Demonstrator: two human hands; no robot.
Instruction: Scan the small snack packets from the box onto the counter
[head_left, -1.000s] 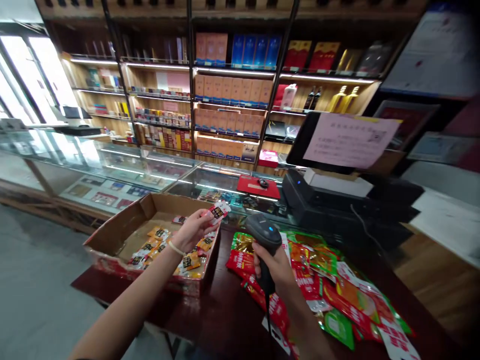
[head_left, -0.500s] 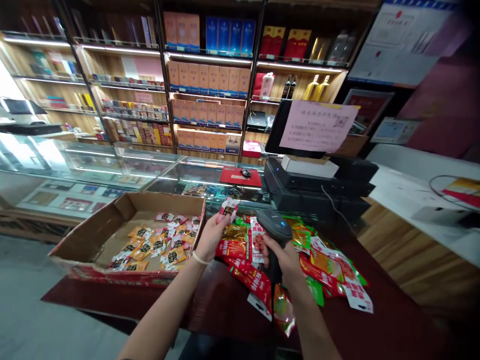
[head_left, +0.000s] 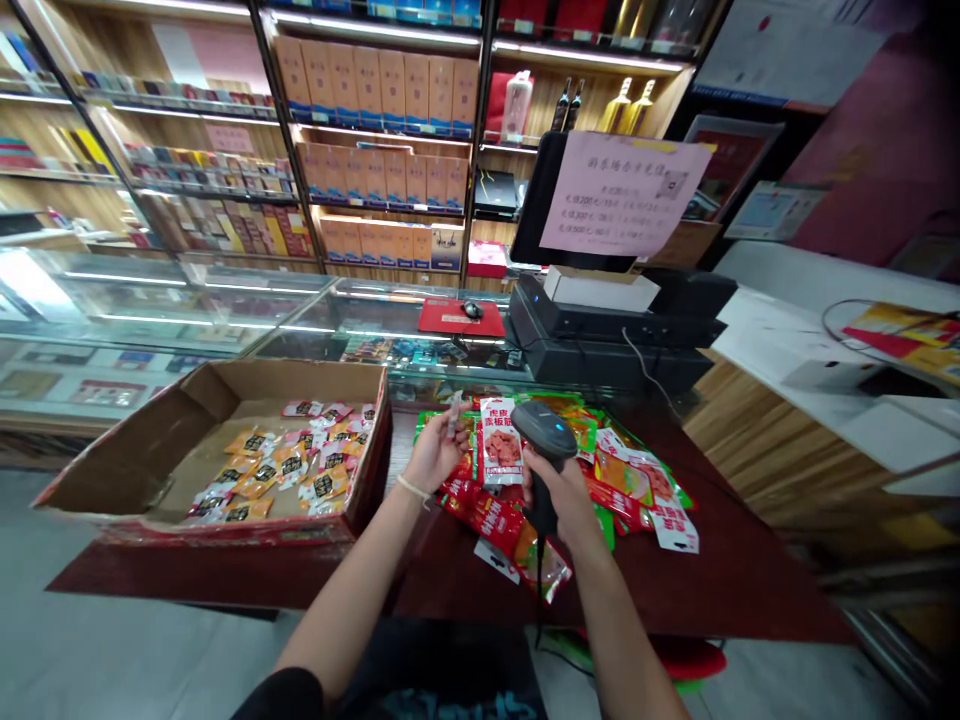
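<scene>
My right hand [head_left: 562, 490] is wrapped round the handle of a black barcode scanner [head_left: 545, 432], which has a blue light on top and a cord hanging down. My left hand [head_left: 435, 455] pinches a small snack packet [head_left: 455, 408], seen nearly edge-on. Beneath and between both hands lies a pile of red and green snack bags [head_left: 491, 520]. One white and red bag [head_left: 500, 440] lies face up between the hands. To the left, a cardboard box [head_left: 379, 420] holds several small orange, pink and white packets [head_left: 289, 462].
A dark red tabletop [head_left: 727, 580] carries the box and bags. Behind it are a glass display counter [head_left: 300, 315], a red mouse pad [head_left: 442, 317] with a mouse, and a monitor with a pink paper notice [head_left: 622, 195]. Lit shelves of boxes [head_left: 367, 175] line the wall.
The view has tipped downward. My left hand has turned the small packet from facing me to nearly edge-on. The scanner stays in my right hand, beside the white and red bag.
</scene>
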